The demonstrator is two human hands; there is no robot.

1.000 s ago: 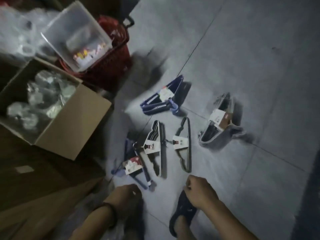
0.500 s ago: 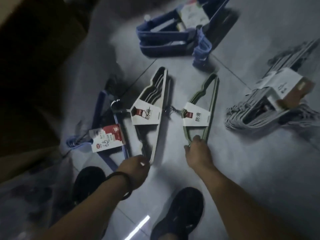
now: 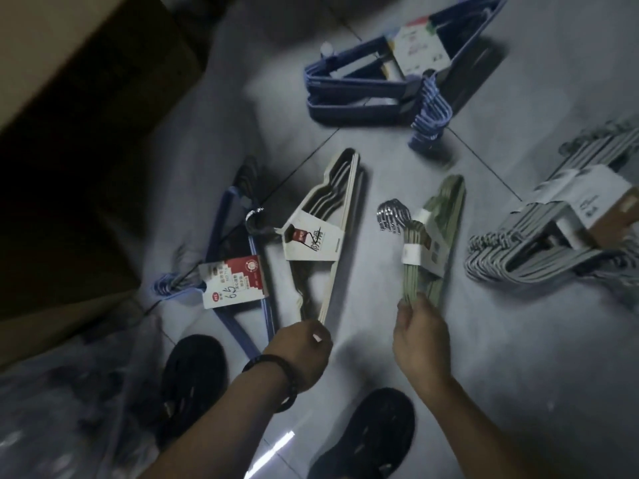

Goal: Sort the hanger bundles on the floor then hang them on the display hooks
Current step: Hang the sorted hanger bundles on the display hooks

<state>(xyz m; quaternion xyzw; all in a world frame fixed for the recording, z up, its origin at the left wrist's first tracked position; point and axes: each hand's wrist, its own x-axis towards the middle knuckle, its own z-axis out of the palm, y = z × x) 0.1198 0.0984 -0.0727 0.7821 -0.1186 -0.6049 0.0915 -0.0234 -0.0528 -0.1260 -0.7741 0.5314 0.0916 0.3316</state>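
Several hanger bundles lie on the grey tiled floor. My left hand point(image 3: 304, 350) grips the near tip of a cream bundle point(image 3: 332, 216) with a white label. My right hand point(image 3: 420, 335) holds the near end of a green bundle point(image 3: 441, 223), which is tilted up on its side with its metal hooks pointing left. A thin blue bundle point(image 3: 224, 236) with a red and white price card lies left of the cream one. A thick blue bundle point(image 3: 373, 95) lies farther away, and a grey bundle point(image 3: 539, 250) sits at the right.
A cardboard box point(image 3: 69, 63) fills the upper left. Clear plastic wrapping point(image 3: 52, 409) lies at the lower left. My two dark shoes point(image 3: 193, 375) point(image 3: 377, 430) stand on the tiles near the bundles. Bare floor point(image 3: 553, 375) stretches to the lower right.
I bent closer to the floor and both hands reached the bundles. My right hand has lifted and turned the green bundle onto its side; my left hand has closed on the cream bundle's tip.
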